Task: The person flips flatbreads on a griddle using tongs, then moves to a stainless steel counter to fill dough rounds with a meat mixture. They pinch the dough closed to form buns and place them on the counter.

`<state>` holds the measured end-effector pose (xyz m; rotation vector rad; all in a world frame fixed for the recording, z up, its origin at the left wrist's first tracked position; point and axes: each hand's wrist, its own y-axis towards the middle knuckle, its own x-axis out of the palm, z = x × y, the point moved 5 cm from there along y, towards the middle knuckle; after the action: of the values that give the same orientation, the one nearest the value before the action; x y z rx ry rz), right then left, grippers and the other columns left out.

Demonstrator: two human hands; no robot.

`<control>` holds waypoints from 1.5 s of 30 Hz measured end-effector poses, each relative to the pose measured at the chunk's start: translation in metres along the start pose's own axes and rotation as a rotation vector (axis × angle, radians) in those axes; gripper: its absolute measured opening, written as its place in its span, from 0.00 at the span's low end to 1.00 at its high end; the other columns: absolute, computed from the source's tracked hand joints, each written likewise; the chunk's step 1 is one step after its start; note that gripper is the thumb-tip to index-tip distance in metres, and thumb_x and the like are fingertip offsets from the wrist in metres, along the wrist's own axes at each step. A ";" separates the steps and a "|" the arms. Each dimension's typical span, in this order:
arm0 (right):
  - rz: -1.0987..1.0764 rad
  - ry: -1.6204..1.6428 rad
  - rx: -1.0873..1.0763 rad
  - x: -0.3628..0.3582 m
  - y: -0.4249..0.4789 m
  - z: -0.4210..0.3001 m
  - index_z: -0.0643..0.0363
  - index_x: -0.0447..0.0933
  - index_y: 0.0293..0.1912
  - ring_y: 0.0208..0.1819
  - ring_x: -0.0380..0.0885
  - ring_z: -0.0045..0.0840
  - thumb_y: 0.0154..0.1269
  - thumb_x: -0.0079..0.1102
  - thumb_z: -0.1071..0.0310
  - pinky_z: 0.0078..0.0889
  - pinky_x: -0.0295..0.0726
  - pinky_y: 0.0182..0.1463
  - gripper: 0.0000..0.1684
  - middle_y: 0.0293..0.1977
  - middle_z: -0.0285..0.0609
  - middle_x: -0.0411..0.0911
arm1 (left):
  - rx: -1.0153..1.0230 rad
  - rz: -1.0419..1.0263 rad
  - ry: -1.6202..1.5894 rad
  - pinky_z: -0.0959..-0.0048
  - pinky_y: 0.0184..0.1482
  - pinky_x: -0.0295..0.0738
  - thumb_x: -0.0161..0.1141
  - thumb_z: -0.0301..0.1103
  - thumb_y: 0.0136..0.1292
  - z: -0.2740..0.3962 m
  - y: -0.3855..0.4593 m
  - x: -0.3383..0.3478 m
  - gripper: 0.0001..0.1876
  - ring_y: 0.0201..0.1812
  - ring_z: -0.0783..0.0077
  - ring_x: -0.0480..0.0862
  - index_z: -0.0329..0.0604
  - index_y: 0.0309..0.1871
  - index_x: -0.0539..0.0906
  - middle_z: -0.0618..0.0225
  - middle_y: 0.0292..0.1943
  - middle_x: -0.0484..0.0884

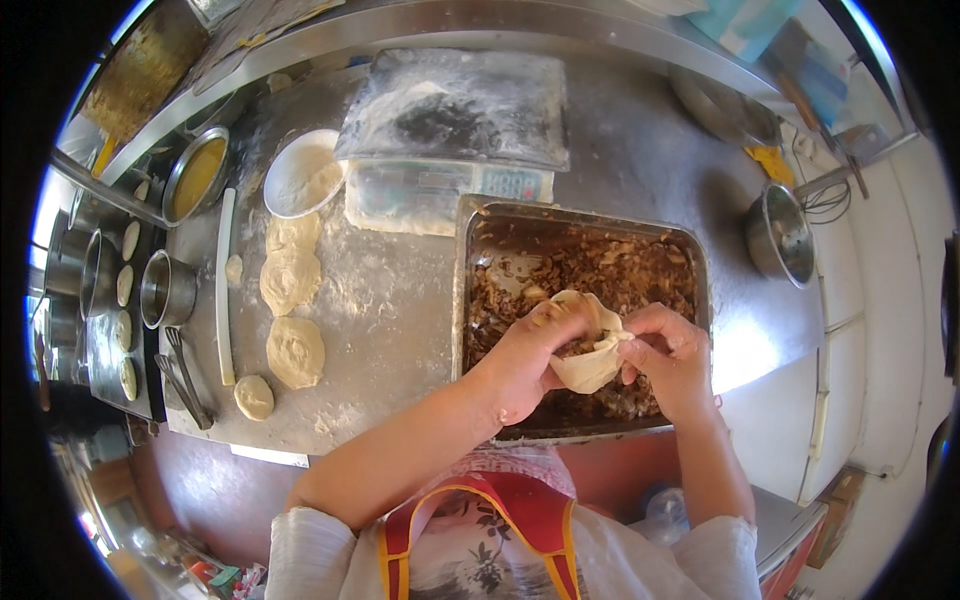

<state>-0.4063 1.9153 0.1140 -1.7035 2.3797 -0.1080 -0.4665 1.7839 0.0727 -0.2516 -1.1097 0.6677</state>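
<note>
Over a rectangular metal pan (581, 214) of brown chopped filling (510, 300), my two hands hold a dough wrapper (589, 371) with filling inside. My left hand (529, 349) cups the wrapper from the left, its thumb laid over the filling. At the right edge, the fingers of my right hand (667, 352) pinch the gathered rim of the dough. The wrapper's top is still partly open and filling shows in it. My left fingers are mostly hidden beneath the dough.
Left of the pan lie flattened dough rounds (296, 352), a dough ball (253, 397), a white rod (226, 285) and tongs (184, 379). A flour bowl (304, 172) and floury scale (450, 195) stand behind. Metal pots (780, 234) flank the steel table; flat dough pieces (124, 330) lie on a griddle.
</note>
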 end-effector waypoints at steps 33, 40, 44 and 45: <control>-0.074 -0.356 -0.381 0.029 0.040 -0.022 0.62 0.77 0.41 0.28 0.73 0.15 0.54 0.61 0.80 0.18 0.71 0.28 0.12 0.27 0.35 0.74 | 0.495 0.070 0.957 0.75 0.47 0.73 0.48 0.21 0.57 0.062 -0.001 -0.009 0.29 0.43 0.71 0.80 0.43 0.66 0.66 0.56 0.45 0.81; -0.016 -0.478 -0.398 0.033 0.046 -0.029 0.64 0.78 0.35 0.26 0.78 0.22 0.52 0.59 0.83 0.21 0.76 0.27 0.09 0.29 0.42 0.77 | 0.649 0.127 1.343 0.75 0.45 0.73 0.52 0.21 0.55 0.075 0.004 0.006 0.32 0.44 0.75 0.79 0.39 0.67 0.63 0.55 0.47 0.79; 0.041 -0.384 -0.454 0.030 0.073 -0.040 0.65 0.78 0.34 0.21 0.78 0.20 0.54 0.56 0.84 0.20 0.75 0.24 0.07 0.27 0.43 0.76 | 0.592 0.103 1.040 0.73 0.54 0.71 0.50 0.22 0.55 0.101 0.007 -0.003 0.30 0.51 0.65 0.78 0.30 0.65 0.63 0.53 0.54 0.75; 0.037 -0.376 -0.464 0.037 0.087 -0.045 0.65 0.78 0.34 0.21 0.77 0.20 0.54 0.56 0.84 0.21 0.75 0.25 0.07 0.28 0.43 0.76 | 0.893 0.155 1.081 0.64 0.55 0.69 0.51 0.31 0.55 0.114 0.012 -0.009 0.28 0.49 0.53 0.78 0.26 0.61 0.66 0.44 0.48 0.77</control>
<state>-0.5078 1.9059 0.1376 -1.6631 2.2546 0.7560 -0.5742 1.7724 0.1107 0.0925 0.2827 0.9280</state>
